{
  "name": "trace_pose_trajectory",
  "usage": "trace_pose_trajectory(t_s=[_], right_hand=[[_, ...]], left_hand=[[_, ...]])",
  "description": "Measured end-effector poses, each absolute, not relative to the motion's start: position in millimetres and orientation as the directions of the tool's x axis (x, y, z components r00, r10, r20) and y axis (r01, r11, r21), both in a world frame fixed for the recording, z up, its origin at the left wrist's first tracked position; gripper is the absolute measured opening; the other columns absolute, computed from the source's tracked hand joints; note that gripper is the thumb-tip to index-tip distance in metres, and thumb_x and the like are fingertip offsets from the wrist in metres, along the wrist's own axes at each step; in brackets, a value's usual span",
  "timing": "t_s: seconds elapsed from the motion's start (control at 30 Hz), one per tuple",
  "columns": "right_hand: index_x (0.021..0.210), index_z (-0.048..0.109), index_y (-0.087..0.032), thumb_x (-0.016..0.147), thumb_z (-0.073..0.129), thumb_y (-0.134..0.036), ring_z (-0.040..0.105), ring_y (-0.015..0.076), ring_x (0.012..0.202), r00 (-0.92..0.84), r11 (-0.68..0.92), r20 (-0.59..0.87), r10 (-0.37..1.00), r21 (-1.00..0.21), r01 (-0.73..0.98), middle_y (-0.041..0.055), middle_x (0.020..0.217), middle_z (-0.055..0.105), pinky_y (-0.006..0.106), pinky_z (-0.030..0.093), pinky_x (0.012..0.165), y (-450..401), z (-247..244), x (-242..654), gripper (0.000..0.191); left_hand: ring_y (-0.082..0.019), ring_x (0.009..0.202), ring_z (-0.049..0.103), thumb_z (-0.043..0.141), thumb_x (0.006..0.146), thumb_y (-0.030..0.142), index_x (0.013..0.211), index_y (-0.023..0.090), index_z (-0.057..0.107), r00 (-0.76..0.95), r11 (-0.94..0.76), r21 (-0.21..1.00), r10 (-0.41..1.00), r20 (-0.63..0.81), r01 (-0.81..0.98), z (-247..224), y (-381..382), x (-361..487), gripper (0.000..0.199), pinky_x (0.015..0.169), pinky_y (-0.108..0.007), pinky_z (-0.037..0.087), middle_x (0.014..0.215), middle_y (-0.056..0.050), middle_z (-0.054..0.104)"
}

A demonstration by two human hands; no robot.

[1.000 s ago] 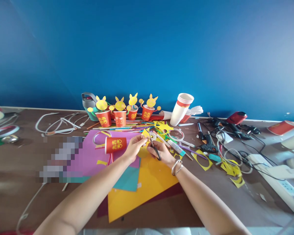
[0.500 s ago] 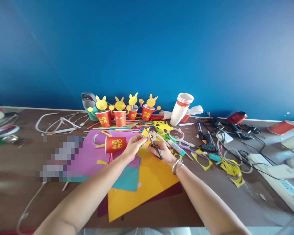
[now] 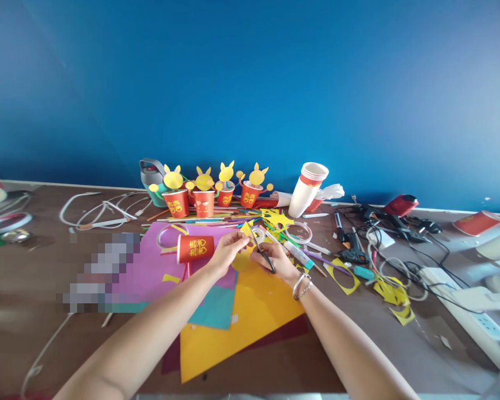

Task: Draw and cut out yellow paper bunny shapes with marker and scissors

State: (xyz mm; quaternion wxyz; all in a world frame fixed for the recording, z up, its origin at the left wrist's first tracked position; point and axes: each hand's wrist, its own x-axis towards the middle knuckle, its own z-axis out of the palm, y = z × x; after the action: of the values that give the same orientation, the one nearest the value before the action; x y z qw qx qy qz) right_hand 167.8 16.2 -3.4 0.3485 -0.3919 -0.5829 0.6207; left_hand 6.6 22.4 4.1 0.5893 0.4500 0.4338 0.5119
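Observation:
My left hand (image 3: 230, 251) pinches a small piece of yellow paper (image 3: 245, 229) above the orange-yellow sheet. Closed around the handles of dark scissors (image 3: 264, 256) is my right hand (image 3: 280, 260), with a bracelet at the wrist. The scissor blades point up and left, against the yellow piece between the two hands. Below them lies a round yellow paper shape (image 3: 242, 261), partly covered by my fingers. A red paper cup (image 3: 195, 248) with gold characters rests on its side left of my left hand.
Several red cups with yellow rabbit-eared paper figures (image 3: 204, 180) stand along the wall. A leaning stack of paper cups (image 3: 307, 190) is right of them. Glue guns (image 3: 354, 250), cables and a power strip (image 3: 462, 300) lie at the right. Purple paper (image 3: 141, 266) lies left.
The view has shifted slightly. Both hands stay together in nearly the same place, still holding the yellow piece and the scissors.

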Motion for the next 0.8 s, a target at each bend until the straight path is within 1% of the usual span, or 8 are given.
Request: trace_pose_trajectory(t_s=[0.1,0.2,0.3,0.5,0.63,0.8], right_hand=[[0.072,0.057,-0.016,0.069,0.072,-0.04,0.034,0.0045,0.035,-0.449,-0.085,-0.088,0.889,-0.996,0.026,-0.0083,0.043,0.042,0.018,0.024,0.034,17.2,-5.6,168.6,0.028],[0.076,0.057,-0.016,0.069,0.072,-0.039,0.037,0.0053,0.035,-0.446,-0.103,-0.112,0.888,-0.994,0.045,-0.0074,0.044,0.046,0.017,0.027,0.033,17.7,-8.7,169.3,0.027],[0.08,0.058,-0.017,0.069,0.071,-0.038,0.04,0.006,0.035,-0.454,-0.118,-0.128,0.882,-0.992,0.051,-0.0064,0.045,0.049,0.017,0.03,0.033,17.7,-10.2,169.6,0.027],[0.081,0.058,-0.016,0.069,0.072,-0.037,0.043,0.0064,0.038,-0.463,-0.121,-0.118,0.878,-0.992,0.023,-0.0054,0.048,0.051,0.017,0.032,0.035,18.3,-10.2,169.0,0.027],[0.082,0.059,-0.016,0.068,0.072,-0.038,0.043,0.0065,0.039,-0.467,-0.123,-0.122,0.876,-0.992,0.029,-0.0055,0.049,0.051,0.017,0.032,0.035,18.2,-9.6,168.8,0.029],[0.082,0.058,-0.015,0.068,0.072,-0.037,0.039,0.0053,0.038,-0.458,-0.115,-0.118,0.881,-0.993,0.036,-0.0066,0.05,0.048,0.017,0.029,0.034,16.8,-8.6,168.1,0.03]], left_hand=[[-0.011,0.059,0.052,0.071,0.066,0.038,0.065,0.017,0.058,0.089,0.074,0.973,0.995,-0.055,-0.218,3.0,21.6,6.8,0.025,0.057,-0.024,0.034,0.061,0.0,0.064],[-0.012,0.061,0.054,0.073,0.064,0.037,0.064,0.017,0.057,0.072,0.075,0.966,0.996,-0.059,-0.248,2.0,21.5,7.1,0.026,0.06,-0.024,0.036,0.062,0.0,0.063],[-0.011,0.06,0.053,0.073,0.063,0.036,0.064,0.016,0.058,0.072,0.077,0.961,0.996,-0.06,-0.265,1.5,21.7,7.4,0.025,0.061,-0.024,0.037,0.061,0.001,0.062],[-0.01,0.058,0.052,0.073,0.064,0.034,0.065,0.016,0.059,0.082,0.089,0.954,0.994,-0.068,-0.288,1.7,21.0,7.8,0.023,0.06,-0.023,0.036,0.061,0.001,0.064],[-0.01,0.057,0.052,0.073,0.063,0.034,0.064,0.016,0.06,0.081,0.095,0.95,0.994,-0.074,-0.299,0.9,21.1,7.8,0.022,0.059,-0.023,0.036,0.059,0.001,0.063],[-0.01,0.056,0.051,0.073,0.063,0.034,0.064,0.016,0.059,0.087,0.111,0.946,0.992,-0.088,-0.304,-0.5,22.0,8.0,0.022,0.059,-0.023,0.036,0.058,0.001,0.062]])
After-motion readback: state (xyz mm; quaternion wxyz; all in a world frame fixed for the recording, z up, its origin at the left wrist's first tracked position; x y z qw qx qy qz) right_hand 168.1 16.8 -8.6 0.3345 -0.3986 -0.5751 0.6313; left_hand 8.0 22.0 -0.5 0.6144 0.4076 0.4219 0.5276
